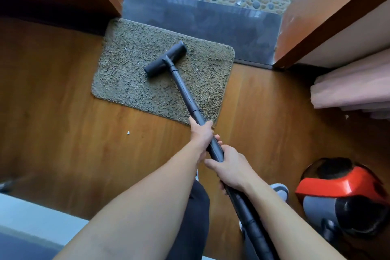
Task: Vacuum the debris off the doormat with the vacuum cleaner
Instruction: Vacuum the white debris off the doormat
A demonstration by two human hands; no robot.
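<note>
A shaggy grey-brown doormat lies on the wooden floor in front of the doorway. The vacuum's black floor head rests on the mat's middle, angled toward the far right. Its black wand runs back to me. My left hand grips the wand just past the mat's near edge. My right hand grips it lower, where the hose begins. Small pale specks lie on the mat left of the head.
The red and grey vacuum body stands on the floor at the right. A white crumb lies on the floor left of the mat. A dark stone threshold and pebble paving lie beyond. Wooden door panels flank the doorway; pink fabric hangs right.
</note>
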